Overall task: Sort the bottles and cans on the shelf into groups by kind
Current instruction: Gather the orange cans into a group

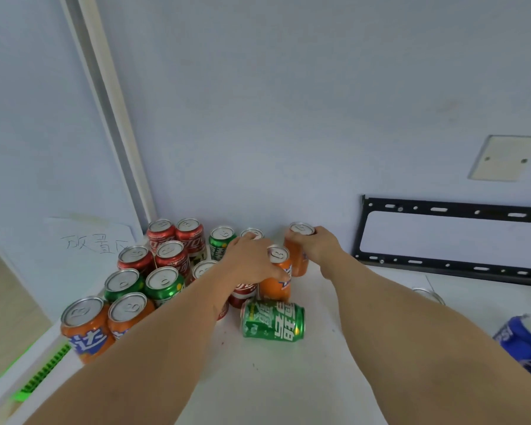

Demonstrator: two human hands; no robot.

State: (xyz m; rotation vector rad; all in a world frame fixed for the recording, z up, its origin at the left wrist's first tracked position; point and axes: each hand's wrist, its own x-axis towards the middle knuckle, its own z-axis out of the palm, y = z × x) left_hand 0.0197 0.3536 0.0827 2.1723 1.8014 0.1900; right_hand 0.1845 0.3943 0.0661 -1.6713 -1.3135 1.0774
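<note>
A pale blue-white wall (288, 102) fills most of the view, with a white corner trim (105, 96) running down at left. A blank cover plate (500, 157) sits above a black metal bracket (448, 237) (long, slotted), near a handwritten paper note (89, 240)

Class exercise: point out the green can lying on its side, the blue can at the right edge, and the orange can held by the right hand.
green can (273, 322), head view, on its label.
blue can (526, 342), head view, on its side wall.
orange can (298, 256), head view, on its side below the fingers.
</note>
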